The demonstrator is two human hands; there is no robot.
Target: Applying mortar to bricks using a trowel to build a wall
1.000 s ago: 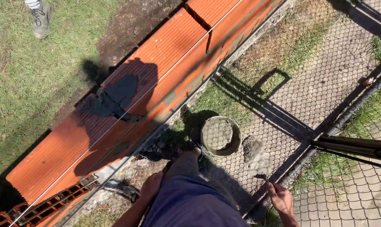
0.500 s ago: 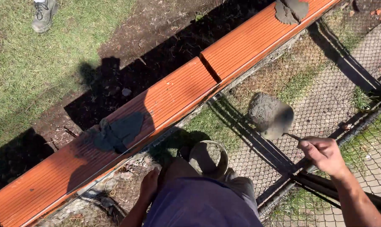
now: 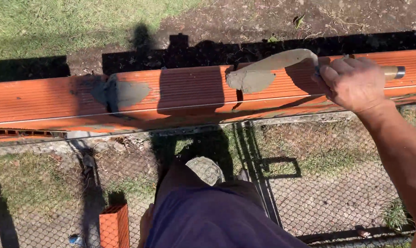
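Right hand [image 3: 352, 82] clenched on wood-handled steel trowel [image 3: 281, 60] w/ grey mortar [image 3: 250, 81] over orange hollow-brick course [image 3: 180, 94]: tip it onto joint, spread evenly; left hand's [image 3: 146, 225] grip can't tell.

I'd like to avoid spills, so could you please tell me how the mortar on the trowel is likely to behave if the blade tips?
The mortar looks wet and soft, so it would probably slide off the trowel. It seems heavy for its size, and sticky: a similar patch clings to the bricks.
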